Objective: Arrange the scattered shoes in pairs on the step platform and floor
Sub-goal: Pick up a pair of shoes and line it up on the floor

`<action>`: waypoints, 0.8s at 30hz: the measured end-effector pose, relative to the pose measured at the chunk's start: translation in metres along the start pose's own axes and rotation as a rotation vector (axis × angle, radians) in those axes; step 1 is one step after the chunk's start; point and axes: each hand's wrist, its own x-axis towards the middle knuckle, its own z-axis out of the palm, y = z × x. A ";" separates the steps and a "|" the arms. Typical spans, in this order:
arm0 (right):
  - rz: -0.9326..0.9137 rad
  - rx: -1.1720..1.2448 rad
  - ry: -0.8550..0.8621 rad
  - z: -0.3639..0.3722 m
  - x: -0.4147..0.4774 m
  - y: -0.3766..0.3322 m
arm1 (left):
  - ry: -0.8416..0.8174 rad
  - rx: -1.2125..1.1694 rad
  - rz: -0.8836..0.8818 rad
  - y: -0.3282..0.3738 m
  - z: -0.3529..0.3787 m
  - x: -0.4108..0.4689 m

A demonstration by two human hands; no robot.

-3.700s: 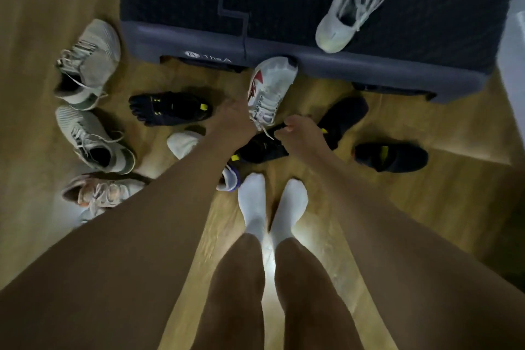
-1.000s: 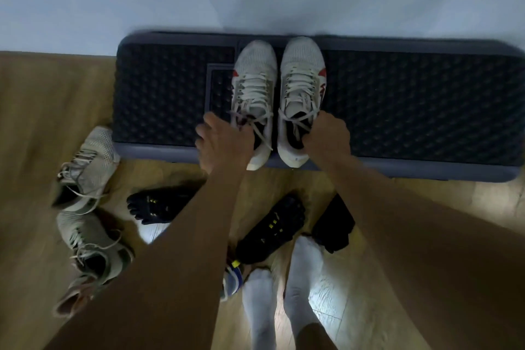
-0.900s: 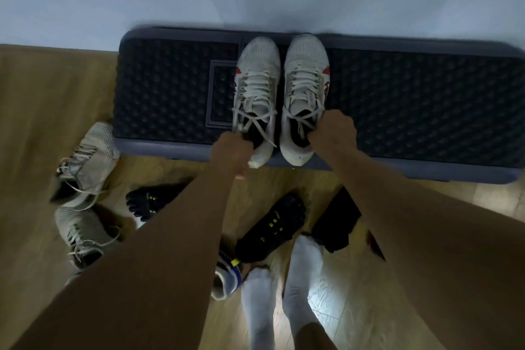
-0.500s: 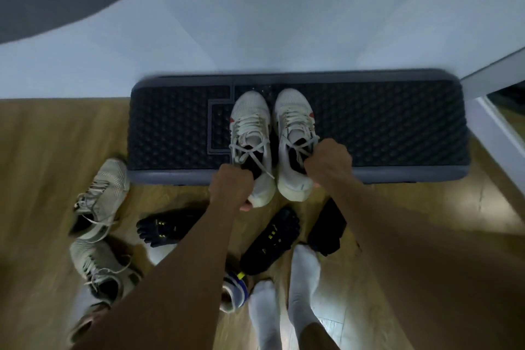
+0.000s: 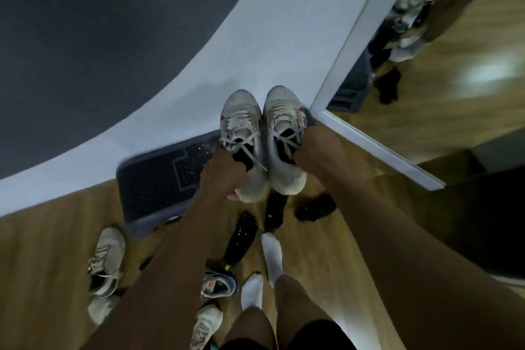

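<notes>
A pale grey-white wall (image 5: 255, 45) runs diagonally behind, with a large dark charcoal curved area (image 5: 93, 31) covering its upper left. At the right stands a white-framed mirror (image 5: 352, 65), its glass reflecting warm wooden boards and a bright patch of light. The light brown wooden plank floor (image 5: 42, 264) fills the lower part.

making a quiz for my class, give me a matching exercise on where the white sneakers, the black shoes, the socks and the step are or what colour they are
Things:
1. white sneakers
2. black shoes
3. socks
4. step

States:
a. white, on the person's feet
b. dark, against the wall
c. one in each hand
d. lying on the wood floor near the feet

Pairs: 1-c, 2-d, 3-a, 4-b. The left hand and right hand each have a grip on one sneaker.
</notes>
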 end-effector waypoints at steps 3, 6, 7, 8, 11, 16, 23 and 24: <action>0.078 -0.007 0.149 -0.044 -0.070 0.033 | -0.013 0.205 0.165 0.042 0.012 -0.065; 0.162 0.025 0.278 -0.078 -0.138 0.071 | -0.052 0.341 0.302 0.079 0.038 -0.128; 0.203 0.038 0.324 -0.088 -0.161 0.085 | -0.068 0.368 0.342 0.089 0.048 -0.149; 0.250 0.052 0.364 -0.097 -0.184 0.099 | -0.079 0.386 0.387 0.098 0.059 -0.170; 0.405 0.104 0.439 -0.118 -0.251 0.145 | -0.137 0.418 0.540 0.119 0.102 -0.231; 0.634 0.127 0.571 -0.130 -0.379 0.234 | -0.223 0.552 0.739 0.125 0.199 -0.336; 0.967 0.158 0.690 -0.102 -0.611 0.365 | -0.470 0.577 1.055 0.080 0.370 -0.520; 1.021 0.172 0.704 -0.094 -0.642 0.380 | -0.515 0.576 1.082 0.070 0.392 -0.545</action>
